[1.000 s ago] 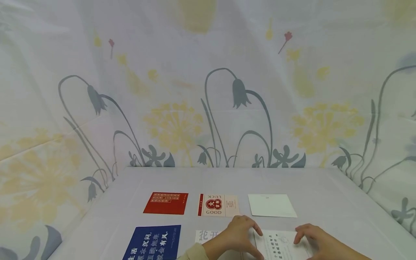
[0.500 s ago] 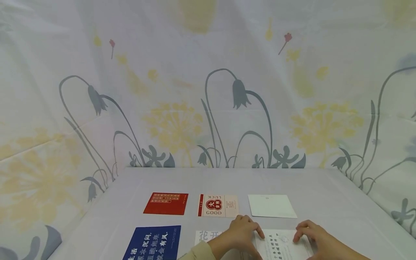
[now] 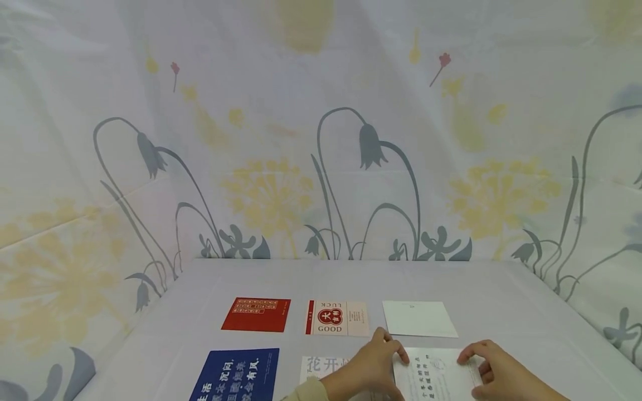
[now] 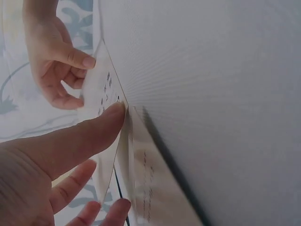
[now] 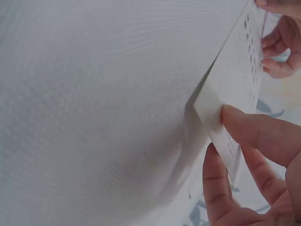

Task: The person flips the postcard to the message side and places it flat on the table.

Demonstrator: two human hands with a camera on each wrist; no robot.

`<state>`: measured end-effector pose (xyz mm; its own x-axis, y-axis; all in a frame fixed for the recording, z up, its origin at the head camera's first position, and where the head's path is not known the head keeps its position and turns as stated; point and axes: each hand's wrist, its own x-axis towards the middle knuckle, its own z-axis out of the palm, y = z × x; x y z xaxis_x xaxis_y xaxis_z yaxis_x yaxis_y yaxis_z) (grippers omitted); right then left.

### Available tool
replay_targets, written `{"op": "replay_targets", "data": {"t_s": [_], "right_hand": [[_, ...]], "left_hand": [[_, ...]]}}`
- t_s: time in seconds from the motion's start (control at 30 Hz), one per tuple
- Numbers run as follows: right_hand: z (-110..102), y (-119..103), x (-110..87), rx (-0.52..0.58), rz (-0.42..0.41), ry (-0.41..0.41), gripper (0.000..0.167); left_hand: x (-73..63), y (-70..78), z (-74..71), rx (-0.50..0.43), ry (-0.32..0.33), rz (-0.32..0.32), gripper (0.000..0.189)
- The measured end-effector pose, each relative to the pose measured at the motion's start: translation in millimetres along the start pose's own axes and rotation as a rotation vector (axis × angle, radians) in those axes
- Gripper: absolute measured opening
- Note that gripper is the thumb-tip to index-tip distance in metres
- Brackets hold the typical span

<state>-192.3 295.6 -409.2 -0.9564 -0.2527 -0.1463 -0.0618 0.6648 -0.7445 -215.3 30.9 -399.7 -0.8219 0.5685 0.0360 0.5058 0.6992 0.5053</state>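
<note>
A white card (image 3: pixel 433 373) printed with small dark characters is at the front right of the table in the head view. My left hand (image 3: pixel 371 362) grips its left edge, the thumb lying along the card's face in the left wrist view. From the other side, my right hand (image 3: pixel 501 370) pinches the right edge; in the right wrist view its thumb presses the face of the card (image 5: pixel 235 80) with a finger beneath. One corner stands up off the white surface there. Partly hidden under my left forearm is a pale card (image 3: pixel 316 365) with large grey characters.
Behind lie a red card (image 3: pixel 257 314), a cream card (image 3: pixel 356 317) with a red emblem, and a plain pale card (image 3: pixel 420 318). A blue card (image 3: pixel 246 373) with white characters lies front left. A flower-patterned cloth (image 3: pixel 301 217) hangs behind the table (image 3: pixel 351 278).
The white card has shifted slightly away from me, its far edge now higher in the head view. My right fingers have curled in more at its edge. The other cards stay put.
</note>
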Motion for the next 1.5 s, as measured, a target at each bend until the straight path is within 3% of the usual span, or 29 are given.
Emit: {"op": "replay_targets", "data": {"t_s": [0.1,0.33,0.43,0.63,0.9,1.03,1.17,1.3,1.4,1.5], "right_hand": [[-2.3,0.7,-0.9,0.028,-0.007,-0.014,0.040],[-9.5,1.4,-3.2,0.125,-0.031,-0.025,0.039],[-11.5,-0.7,-2.9,0.170,-0.052,-0.013,0.039],[-15.7,-3.0,-3.8,0.145,-0.150,0.047,0.039],[-15.5,-8.7,-3.5,0.154,-0.093,0.183,0.058],[-16.0,-12.6,-2.9,0.162,-0.024,0.247,0.057],[-16.1,-14.4,-2.7,0.152,0.006,0.284,0.044],[-17.1,-14.6,-3.2,0.161,-0.006,0.299,0.032],[-18.5,-14.9,-3.5,0.174,0.011,0.315,0.029],[-20.6,-15.7,-4.1,0.176,0.042,0.319,0.030]], "left_hand": [[-1.8,2.1,2.6,-0.113,0.010,-0.024,0.058],[-6.1,6.7,3.4,-0.205,0.055,-0.047,0.072],[-6.7,6.0,0.8,-0.202,0.103,-0.040,0.074],[-5.8,4.4,0.5,-0.240,0.241,-0.028,0.078],[-2.8,0.7,-1.0,-0.374,0.363,-0.013,0.085],[-0.7,-1.6,-3.1,-0.475,0.392,-0.034,0.086],[0.9,-3.5,-4.0,-0.544,0.410,-0.050,0.075],[2.1,-6.2,-3.5,-0.633,0.420,-0.065,0.040],[3.0,-9.0,-2.9,-0.712,0.403,-0.074,0.017],[3.0,-10.4,-3.3,-0.775,0.380,-0.079,0.011]]}}
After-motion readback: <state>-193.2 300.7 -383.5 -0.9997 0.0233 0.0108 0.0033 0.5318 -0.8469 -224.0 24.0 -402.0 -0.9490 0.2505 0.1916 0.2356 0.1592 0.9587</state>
